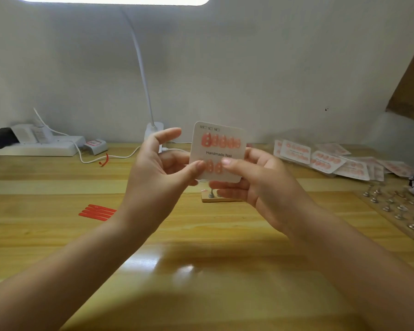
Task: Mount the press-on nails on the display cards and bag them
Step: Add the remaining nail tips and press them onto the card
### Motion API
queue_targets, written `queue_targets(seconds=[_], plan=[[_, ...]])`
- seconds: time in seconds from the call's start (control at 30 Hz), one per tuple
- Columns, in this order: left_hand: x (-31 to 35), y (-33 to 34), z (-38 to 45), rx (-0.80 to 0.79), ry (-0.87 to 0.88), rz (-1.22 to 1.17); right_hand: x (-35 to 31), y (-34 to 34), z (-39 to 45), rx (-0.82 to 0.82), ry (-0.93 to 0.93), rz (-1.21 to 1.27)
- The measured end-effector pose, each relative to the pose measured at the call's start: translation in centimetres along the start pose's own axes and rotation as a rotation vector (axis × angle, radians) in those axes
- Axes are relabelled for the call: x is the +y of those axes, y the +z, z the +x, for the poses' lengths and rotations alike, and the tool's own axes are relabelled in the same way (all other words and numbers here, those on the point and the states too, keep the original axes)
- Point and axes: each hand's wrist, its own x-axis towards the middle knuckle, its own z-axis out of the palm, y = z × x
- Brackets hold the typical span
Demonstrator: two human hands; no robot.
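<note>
A wooden desk runs along a pale wall. At back left, a white power strip carries a black plug and white adapters, with a white cable trailing across the wood. A white gooseneck lamp rises from its base at centre, its lit head glowing along the top edge. A brown panel slants in at upper right.

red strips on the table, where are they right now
In the head view the red strips lie flat on the wooden table, left of centre, just beside the left forearm and well in front of the power strip.
</note>
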Motion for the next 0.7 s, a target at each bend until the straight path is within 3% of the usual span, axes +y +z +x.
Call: queue_targets(seconds=[0.23, 0.47, 0.7], plan=[[-0.1, -0.1, -0.1, -0.042, -0.001, 0.008, 0.6, -0.4, 0.2, -0.04, -0.078, -0.111], [-1.2, 0.3, -0.3, -0.024, -0.039, 0.012, 1.1, -0.6, 0.2, 0.026, -0.149, -0.292], [-1.6, -0.1, -0.1, -0.055, -0.101, 0.039, 1.3, -1.2, 1.0, -0.009, -0.007, -0.219]])
